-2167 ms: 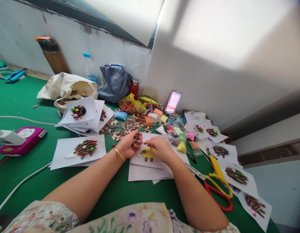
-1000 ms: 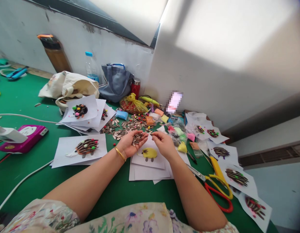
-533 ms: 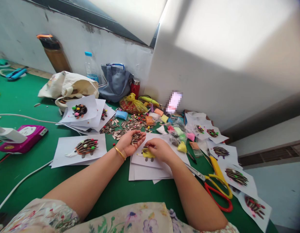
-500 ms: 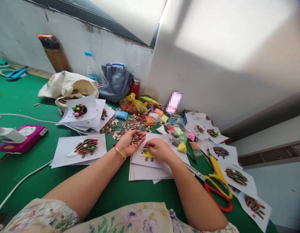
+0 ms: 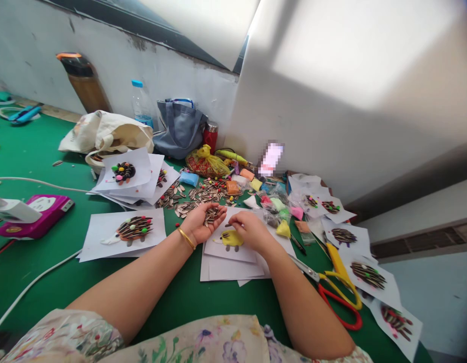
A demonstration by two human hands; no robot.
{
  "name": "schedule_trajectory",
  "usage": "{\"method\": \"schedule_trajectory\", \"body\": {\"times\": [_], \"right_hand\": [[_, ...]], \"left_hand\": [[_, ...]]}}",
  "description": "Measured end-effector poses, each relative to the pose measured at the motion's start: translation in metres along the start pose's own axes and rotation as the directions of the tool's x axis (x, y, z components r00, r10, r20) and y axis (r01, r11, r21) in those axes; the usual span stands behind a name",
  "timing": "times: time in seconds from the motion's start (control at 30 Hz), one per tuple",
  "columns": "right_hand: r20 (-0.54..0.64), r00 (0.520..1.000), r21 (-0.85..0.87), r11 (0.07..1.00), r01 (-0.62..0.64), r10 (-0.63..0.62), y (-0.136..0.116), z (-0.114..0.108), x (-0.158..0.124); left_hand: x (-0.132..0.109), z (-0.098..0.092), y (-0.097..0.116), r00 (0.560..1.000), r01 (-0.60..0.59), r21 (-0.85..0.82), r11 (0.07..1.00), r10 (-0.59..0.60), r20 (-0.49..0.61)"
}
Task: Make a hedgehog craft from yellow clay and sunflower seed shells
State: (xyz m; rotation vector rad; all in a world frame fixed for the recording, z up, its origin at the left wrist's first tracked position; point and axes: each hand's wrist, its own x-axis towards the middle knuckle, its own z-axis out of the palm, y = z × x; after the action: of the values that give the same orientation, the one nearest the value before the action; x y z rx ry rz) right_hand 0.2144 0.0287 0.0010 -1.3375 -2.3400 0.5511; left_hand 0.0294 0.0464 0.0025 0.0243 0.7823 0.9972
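Observation:
Cupped palm up, my left hand (image 5: 200,222) holds a small heap of striped sunflower seeds (image 5: 211,216). My right hand (image 5: 250,231) pinches a single sunflower seed (image 5: 228,225) between thumb and fingertips, just above a yellow clay hedgehog (image 5: 233,238). The hedgehog has grey feet, a pale snout and a few dark seeds near its head. It lies on a white paper sheet (image 5: 214,250) on top of a small stack. Behind my left hand spreads a loose pile of sunflower seeds (image 5: 208,191) with small coloured balls among them.
Finished hedgehog cards lie at left (image 5: 93,234) and along the right edge (image 5: 392,290). Scissors (image 5: 341,297) rest beside my right forearm. Bagged coloured clay (image 5: 283,229), a yellow bag (image 5: 206,162) and a blue tote (image 5: 180,133) stand towards the wall. A white cable (image 5: 40,285) crosses the left side.
My right hand has lifted slightly away from the yellow hedgehog, and the pinched seed now shows above its back. My left hand stays in place with the seeds.

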Motion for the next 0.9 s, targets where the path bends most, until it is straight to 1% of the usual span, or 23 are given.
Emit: {"method": "schedule_trajectory", "body": {"times": [0.1, 0.17, 0.23, 0.3, 0.37, 0.47, 0.53, 0.6, 0.7, 0.8, 0.83, 0.9], "right_hand": [[-0.153, 0.988, 0.041, 0.999, -0.004, 0.01, 0.002, -0.002, 0.0], [-0.28, 0.96, 0.077, 0.996, 0.036, -0.013, 0.0, -0.003, -0.001], [-0.387, 0.921, 0.101, 0.991, 0.083, -0.038, -0.004, -0.004, -0.001], [-0.431, 0.901, 0.106, 0.988, 0.111, -0.055, -0.009, -0.005, -0.002], [-0.421, 0.904, 0.106, 0.986, 0.127, -0.071, -0.013, -0.005, -0.002], [-0.402, 0.913, 0.15, 0.979, 0.137, -0.066, -0.013, -0.004, -0.002], [-0.407, 0.913, 0.21, 0.973, 0.095, -0.001, -0.01, -0.002, -0.002], [-0.381, 0.92, 0.283, 0.959, 0.016, 0.097, -0.007, -0.001, -0.001], [-0.279, 0.935, 0.405, 0.91, -0.093, 0.22, -0.005, -0.001, 0.0], [-0.204, 0.94, 0.5, 0.855, -0.14, 0.273, -0.004, -0.002, 0.0], [-0.199, 0.94, 0.502, 0.853, -0.147, 0.279, -0.004, -0.002, 0.0], [-0.198, 0.946, 0.437, 0.887, -0.151, 0.258, -0.003, -0.003, 0.0]], "left_hand": [[-0.004, 0.001, 0.0, 0.999, 0.024, 0.051, 0.998, -0.025, 0.021], [-0.007, 0.002, -0.001, 0.996, 0.07, 0.107, 0.992, -0.076, 0.054], [-0.012, 0.003, -0.004, 0.986, 0.124, 0.167, 0.978, -0.14, 0.09], [-0.016, 0.005, -0.007, 0.976, 0.151, 0.241, 0.959, -0.184, 0.119], [-0.019, 0.006, -0.01, 0.973, 0.125, 0.34, 0.932, -0.182, 0.142], [-0.021, 0.007, -0.012, 0.977, 0.021, 0.466, 0.884, -0.117, 0.179], [-0.022, 0.008, -0.012, 0.98, -0.039, 0.496, 0.867, -0.065, 0.189], [-0.023, 0.009, -0.012, 0.981, -0.077, 0.518, 0.852, -0.029, 0.192], [-0.023, 0.009, -0.014, 0.98, -0.096, 0.525, 0.846, -0.011, 0.198], [-0.021, 0.008, -0.014, 0.986, -0.064, 0.473, 0.879, -0.017, 0.166], [-0.02, 0.008, -0.013, 0.988, -0.052, 0.452, 0.891, -0.019, 0.151], [-0.018, 0.007, -0.011, 0.991, -0.035, 0.409, 0.912, -0.02, 0.129]]}}
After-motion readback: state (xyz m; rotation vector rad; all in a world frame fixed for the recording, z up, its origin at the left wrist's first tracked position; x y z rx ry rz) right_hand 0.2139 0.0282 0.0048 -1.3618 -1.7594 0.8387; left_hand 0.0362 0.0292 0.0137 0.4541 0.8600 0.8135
